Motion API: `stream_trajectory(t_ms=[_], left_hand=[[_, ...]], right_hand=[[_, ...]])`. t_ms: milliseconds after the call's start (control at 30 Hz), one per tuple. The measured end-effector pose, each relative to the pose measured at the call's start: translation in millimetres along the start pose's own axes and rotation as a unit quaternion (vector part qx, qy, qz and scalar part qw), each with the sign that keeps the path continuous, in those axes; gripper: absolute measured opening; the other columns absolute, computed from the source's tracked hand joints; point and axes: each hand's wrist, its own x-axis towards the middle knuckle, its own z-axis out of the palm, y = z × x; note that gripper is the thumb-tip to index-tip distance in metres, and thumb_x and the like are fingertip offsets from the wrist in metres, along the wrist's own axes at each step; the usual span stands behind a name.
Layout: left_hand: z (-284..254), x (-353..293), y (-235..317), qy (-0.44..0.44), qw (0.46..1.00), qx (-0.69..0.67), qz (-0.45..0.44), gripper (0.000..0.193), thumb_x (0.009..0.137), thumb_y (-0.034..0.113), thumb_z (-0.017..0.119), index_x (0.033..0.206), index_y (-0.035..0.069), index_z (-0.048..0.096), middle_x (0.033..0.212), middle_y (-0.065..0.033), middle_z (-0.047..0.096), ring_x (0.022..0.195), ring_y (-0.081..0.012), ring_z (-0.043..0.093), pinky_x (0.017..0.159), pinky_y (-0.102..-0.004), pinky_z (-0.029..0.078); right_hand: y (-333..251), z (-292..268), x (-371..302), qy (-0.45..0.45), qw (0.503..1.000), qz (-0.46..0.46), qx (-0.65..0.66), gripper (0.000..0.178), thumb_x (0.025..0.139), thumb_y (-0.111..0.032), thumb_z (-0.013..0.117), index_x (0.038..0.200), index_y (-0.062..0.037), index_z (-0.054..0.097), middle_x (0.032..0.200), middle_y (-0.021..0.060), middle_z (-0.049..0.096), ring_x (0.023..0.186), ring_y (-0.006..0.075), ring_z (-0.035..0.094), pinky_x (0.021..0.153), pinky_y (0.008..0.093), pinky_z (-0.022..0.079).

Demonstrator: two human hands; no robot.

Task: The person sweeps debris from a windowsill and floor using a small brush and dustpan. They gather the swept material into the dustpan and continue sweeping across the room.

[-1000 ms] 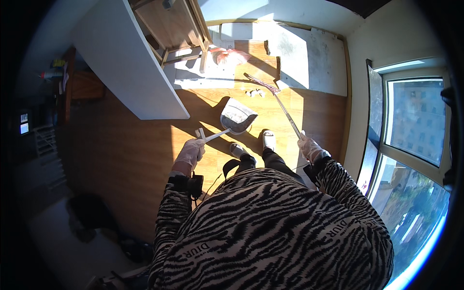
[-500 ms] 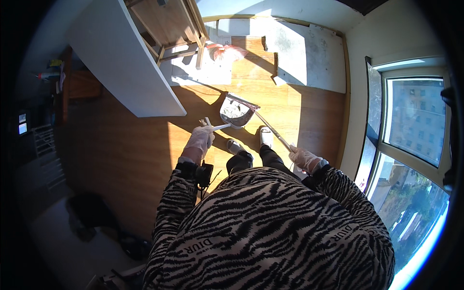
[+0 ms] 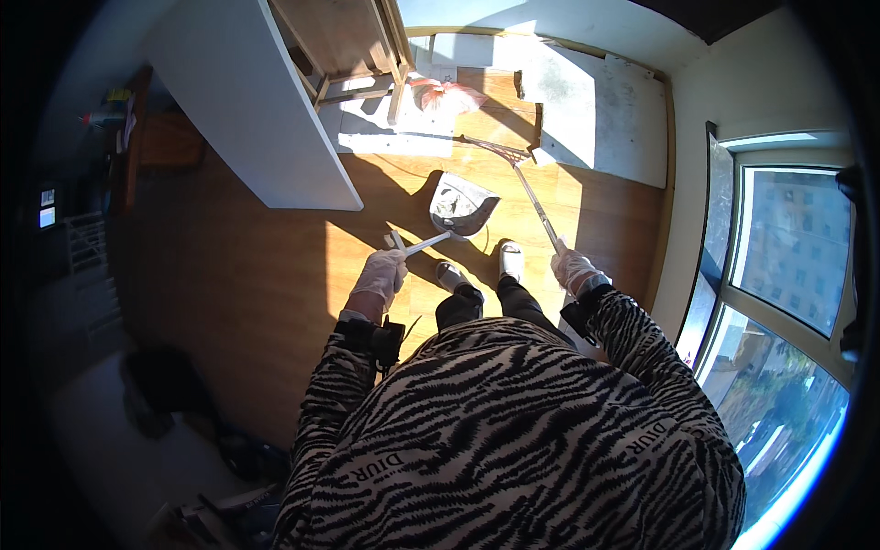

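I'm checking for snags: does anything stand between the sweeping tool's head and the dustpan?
Nothing visible does: wooden floor shows between the tool's head and the dustpan; the right hand holds the tool, the left hand the dustpan's handle.

Grey scoop-shaped plastic dustpan before 2 white slippers | long silver-handled broom right, beyond | flat white panel left

- The broom has its head lifted from the dustpan to its far right side.
- The right hand sits farther out.
- White scraps have left the far floor.
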Motion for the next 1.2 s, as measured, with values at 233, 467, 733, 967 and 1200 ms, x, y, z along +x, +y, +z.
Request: stream_trajectory(t_ms=[233,467,733,967,1200], left_hand=[[-3.6,5.7,-12.2,0.03,0.999,0.015,-0.008,0.015,0.089,0.018,0.059,0.091,0.004,0.055,0.062,0.0009,0.045,0.043,-0.0114,0.044,0.039,-0.0282,0.03],[-11.9,-9.7,-16.4,0.009,1.0,-0.015,-0.006,0.01,0.09,0.015,0.057,0.09,0.006,0.053,0.062,0.0024,0.041,0.043,-0.0089,0.04,0.038,-0.0263,0.028],[-39.7,-37.5,-25.7,0.013,1.0,-0.007,-0.011,0.011,0.096,0.015,0.055,0.089,0.008,0.051,0.063,0.0036,0.042,0.043,-0.0059,0.036,0.036,-0.0224,0.026],[-79.8,-44.1,-26.8,0.022,0.999,0.019,-0.024,0.01,0.095,0.015,0.058,0.09,0.007,0.052,0.065,0.0043,0.043,0.044,-0.0042,0.036,0.036,-0.0211,0.027],[-95.5,-36.8,-28.7,0.019,0.999,0.018,-0.02,0.007,0.092,0.013,0.057,0.091,0.008,0.053,0.063,0.0058,0.042,0.042,-0.0036,0.034,0.036,-0.0215,0.026]], right_hand=[[-28.9,-4.3,-44.5,-0.039,0.902,0.158,0.4,0.052,0.101,-0.021,0.048,0.147,0.0022,0.038,0.068,0.019,0.063,0.061,0.0312,0.066,0.056,0.0428,0.05],[-9.6,-58.0,-81.9,-0.023,0.909,0.122,0.399,0.053,0.1,-0.027,0.051,0.144,-0.0002,0.043,0.081,0.0254,0.067,0.073,0.0395,0.068,0.068,0.0478,0.052],[24.7,-91.5,-0.6,-0.071,0.912,0.156,0.373,0.052,0.103,-0.026,0.041,0.149,-0.0012,0.035,0.083,0.0222,0.07,0.076,0.0367,0.07,0.067,0.0475,0.053],[49.5,-100.1,-49.4,-0.152,0.938,0.157,0.269,0.057,0.104,-0.019,0.036,0.156,-0.0023,0.021,0.088,0.0201,0.071,0.076,0.0337,0.07,0.068,0.0463,0.054],[56.3,-98.5,-107.8,-0.182,0.793,0.256,0.523,0.049,0.104,-0.029,0.047,0.148,-0.0072,0.041,0.084,0.0166,0.066,0.071,0.024,0.066,0.066,0.0385,0.052]])
